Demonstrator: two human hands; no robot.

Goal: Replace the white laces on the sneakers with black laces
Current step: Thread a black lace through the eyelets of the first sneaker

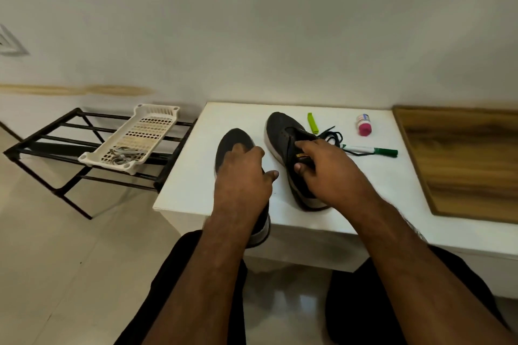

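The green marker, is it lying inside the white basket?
No, the green marker lies on the white table, right of the shoes; the basket sits on the rack.

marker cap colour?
Green, on the white-barrelled marker right of the sneakers; head view shows it.

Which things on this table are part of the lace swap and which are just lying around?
Part of the job:
- left dark grey sneaker, under the left hand
- right dark grey sneaker, gripped by the right hand
- black lace

Lying about:
- lime green clip
- green-capped marker
- small pink-capped bottle
- white perforated plastic tray on the black rack
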